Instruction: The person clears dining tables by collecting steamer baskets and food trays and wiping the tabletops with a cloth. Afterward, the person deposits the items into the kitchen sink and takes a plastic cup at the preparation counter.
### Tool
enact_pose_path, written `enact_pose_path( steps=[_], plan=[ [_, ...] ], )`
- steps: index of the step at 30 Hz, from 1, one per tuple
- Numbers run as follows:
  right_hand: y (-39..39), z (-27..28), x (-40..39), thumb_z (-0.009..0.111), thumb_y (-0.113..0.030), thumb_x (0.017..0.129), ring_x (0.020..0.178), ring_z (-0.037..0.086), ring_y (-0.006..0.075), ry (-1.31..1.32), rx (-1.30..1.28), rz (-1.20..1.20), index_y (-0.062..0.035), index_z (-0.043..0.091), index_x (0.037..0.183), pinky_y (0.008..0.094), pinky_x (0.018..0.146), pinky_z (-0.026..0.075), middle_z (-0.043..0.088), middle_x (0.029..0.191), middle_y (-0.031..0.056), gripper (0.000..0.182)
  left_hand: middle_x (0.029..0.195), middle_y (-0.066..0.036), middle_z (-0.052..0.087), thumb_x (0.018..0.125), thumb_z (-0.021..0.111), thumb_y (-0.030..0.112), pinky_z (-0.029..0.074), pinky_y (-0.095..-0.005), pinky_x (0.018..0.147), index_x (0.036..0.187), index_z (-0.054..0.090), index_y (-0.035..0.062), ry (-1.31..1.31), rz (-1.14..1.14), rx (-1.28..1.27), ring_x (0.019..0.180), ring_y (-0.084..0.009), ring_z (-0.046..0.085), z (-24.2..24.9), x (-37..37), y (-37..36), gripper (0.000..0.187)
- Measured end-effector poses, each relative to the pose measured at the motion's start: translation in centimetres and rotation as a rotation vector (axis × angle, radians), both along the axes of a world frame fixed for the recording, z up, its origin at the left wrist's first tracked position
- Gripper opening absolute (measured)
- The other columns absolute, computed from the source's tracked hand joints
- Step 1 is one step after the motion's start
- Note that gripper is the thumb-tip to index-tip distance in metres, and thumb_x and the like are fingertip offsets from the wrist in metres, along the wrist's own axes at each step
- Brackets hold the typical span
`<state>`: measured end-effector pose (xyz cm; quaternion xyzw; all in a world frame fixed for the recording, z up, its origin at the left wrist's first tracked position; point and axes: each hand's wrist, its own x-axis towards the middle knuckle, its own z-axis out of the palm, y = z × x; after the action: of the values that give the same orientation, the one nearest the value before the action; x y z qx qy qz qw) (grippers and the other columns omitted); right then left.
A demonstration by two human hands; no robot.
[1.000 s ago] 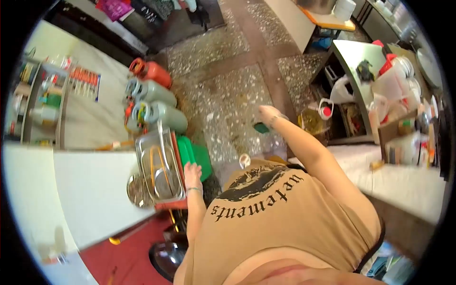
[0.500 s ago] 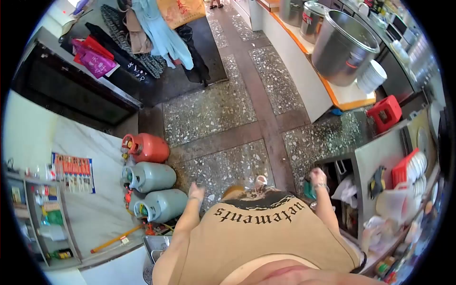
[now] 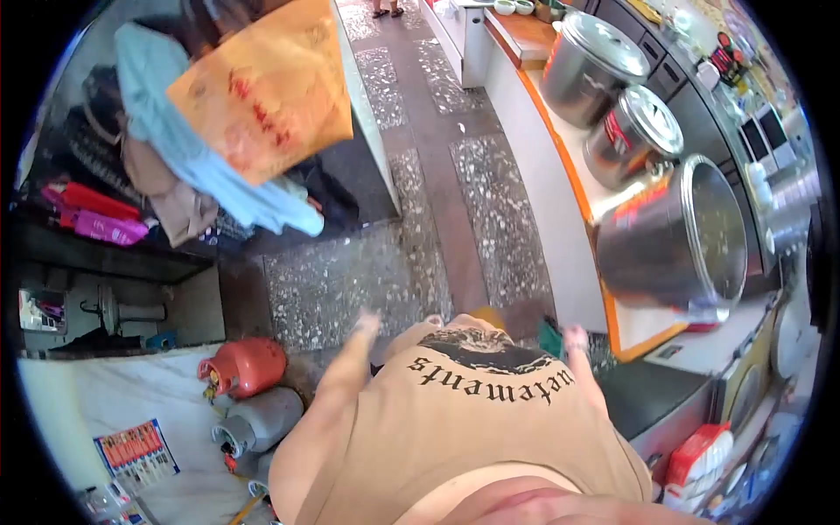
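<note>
My left hand (image 3: 367,325) hangs out to the left over the speckled floor, smeared by motion, so its fingers cannot be read. Low on my right side, my right hand (image 3: 575,338) looks closed, near the end of the white counter (image 3: 573,289). A green object (image 3: 549,338) sits against its inner side and appears to be held; its kind is not clear. A tan shirt with black lettering covers my body between the two arms.
Large steel pots (image 3: 652,232) stand on the orange-edged counter at right. Gas cylinders, one red (image 3: 249,366) and one grey (image 3: 262,418), line the left wall. An orange bag (image 3: 271,96) and clothes lie on a dark surface ahead. Someone's feet (image 3: 387,12) show far down the aisle.
I have moved forward along the floor: the cylinders and pots sit lower in view, and the orange bag looks bigger. The green object has stayed beside my right hand.
</note>
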<state>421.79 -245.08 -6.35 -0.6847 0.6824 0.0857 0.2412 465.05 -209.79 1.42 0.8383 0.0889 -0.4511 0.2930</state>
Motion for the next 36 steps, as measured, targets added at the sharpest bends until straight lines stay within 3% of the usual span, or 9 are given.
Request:
enact_pose_path(
  steps=[1, 2, 5, 9, 18, 24, 26, 28, 36],
  plan=[
    [-1.8, -0.9, -0.3, 0.057, -0.03, 0.076, 0.097, 0.061, 0.0355, 0.087, 0.058, -0.016, -0.0058, 0.068, 0.091, 0.0443, 0.084, 0.048, 0.065, 0.1, 0.0179, 0.031, 0.122, -0.025, 0.052, 0.088, 0.048, 0.034, 0.037, -0.0409, 0.099, 0.136, 0.032, -0.0009, -0.233, -0.622, -0.146, 0.114, -0.033, 0.051, -5.0, 6.0, -5.3, 0.062],
    [-4.1, -1.2, -0.8, 0.055, -0.03, 0.077, 0.098, 0.062, 0.0343, 0.213, 0.163, 0.07, -0.0048, 0.068, 0.092, 0.0439, 0.084, 0.049, 0.065, 0.103, 0.0168, 0.032, 0.125, -0.025, 0.05, 0.087, 0.052, 0.037, 0.037, -0.0396, 0.1, 0.14, 0.025, 0.0005, -0.297, -0.481, -0.268, 0.116, -0.0336, 0.049, -10.3, 10.4, -13.1, 0.069],
    [-11.0, -3.2, 1.8, 0.055, -0.03, 0.078, 0.097, 0.062, 0.0342, 0.441, 0.436, 0.178, -0.0044, 0.068, 0.092, 0.0434, 0.083, 0.049, 0.065, 0.102, 0.0174, 0.032, 0.132, -0.027, 0.045, 0.082, 0.059, 0.022, 0.037, -0.0383, 0.102, 0.137, 0.031, -0.0004, -0.519, -0.578, -0.538, 0.122, -0.0353, 0.046, 3.6, 20.4, -35.5, 0.066],
    [-24.8, -7.4, 11.8, 0.055, -0.03, 0.078, 0.096, 0.063, 0.034, 0.514, 0.573, 0.277, -0.004, 0.068, 0.092, 0.0426, 0.082, 0.05, 0.065, 0.1, 0.0183, 0.032, 0.128, -0.026, 0.048, 0.082, 0.061, 0.017, 0.043, -0.0392, 0.096, 0.138, 0.029, 0.0007, -0.632, -0.478, -0.731, 0.115, -0.0329, 0.052, 6.8, 31.3, -51.0, 0.066],
    [-64.5, -1.8, 69.8, 0.063, -0.026, 0.074, 0.088, 0.064, 0.0319, -0.263, -0.059, 0.326, -0.0026, 0.067, 0.089, 0.0392, 0.079, 0.049, 0.066, 0.091, 0.0199, 0.028, 0.126, -0.028, 0.049, 0.08, 0.059, 0.027, 0.039, -0.0388, 0.1, 0.133, 0.035, -0.0034, -0.163, -0.07, -0.042, 0.119, -0.0385, 0.048, -4.7, 57.6, -61.2, 0.066],
    [-77.4, 6.4, 99.2, 0.06, -0.019, 0.08, 0.085, 0.063, 0.0284, -0.64, -0.176, 0.342, -0.0015, 0.062, 0.097, 0.0376, 0.078, 0.049, 0.065, 0.09, 0.0172, 0.024, 0.125, -0.027, 0.05, 0.081, 0.056, 0.025, 0.039, -0.0395, 0.1, 0.13, 0.04, -0.0004, -0.228, -0.272, 0.124, 0.12, -0.038, 0.047, -6.8, 81.3, -74.7, 0.057],
    [-80.7, 8.5, 104.6, 0.06, -0.019, 0.081, 0.086, 0.063, 0.0276, -0.628, -0.163, 0.349, -0.0014, 0.061, 0.097, 0.0376, 0.079, 0.049, 0.065, 0.091, 0.0168, 0.024, 0.126, -0.027, 0.05, 0.081, 0.057, 0.026, 0.038, -0.0399, 0.101, 0.132, 0.039, 0.0, -0.42, -0.641, 0.086, 0.12, -0.0375, 0.047, -21.7, 92.9, -79.9, 0.06],
    [-83.4, 9.5, 110.6, 0.06, -0.018, 0.081, 0.086, 0.063, 0.0262, -0.538, -0.184, 0.337, -0.0014, 0.06, 0.098, 0.037, 0.078, 0.049, 0.065, 0.091, 0.0165, 0.023, 0.13, -0.026, 0.046, 0.082, 0.056, 0.027, 0.036, -0.0391, 0.104, 0.135, 0.035, 0.0006, -0.244, -0.305, -0.138, 0.124, -0.0365, 0.044, 2.6, 99.5, -87.9, 0.063],
    [-96.0, 5.9, 138.6, 0.061, -0.018, 0.079, 0.086, 0.064, 0.028, -0.233, -0.015, 0.628, -0.0037, 0.062, 0.096, 0.0376, 0.08, 0.05, 0.067, 0.089, 0.0155, 0.023, 0.137, -0.023, 0.04, 0.081, 0.056, 0.022, 0.033, -0.0369, 0.106, 0.137, 0.034, -0.001, -0.632, -0.251, -0.293, 0.127, -0.0333, 0.04, 5.3, 128.0, -96.1, 0.064]
  ],
)
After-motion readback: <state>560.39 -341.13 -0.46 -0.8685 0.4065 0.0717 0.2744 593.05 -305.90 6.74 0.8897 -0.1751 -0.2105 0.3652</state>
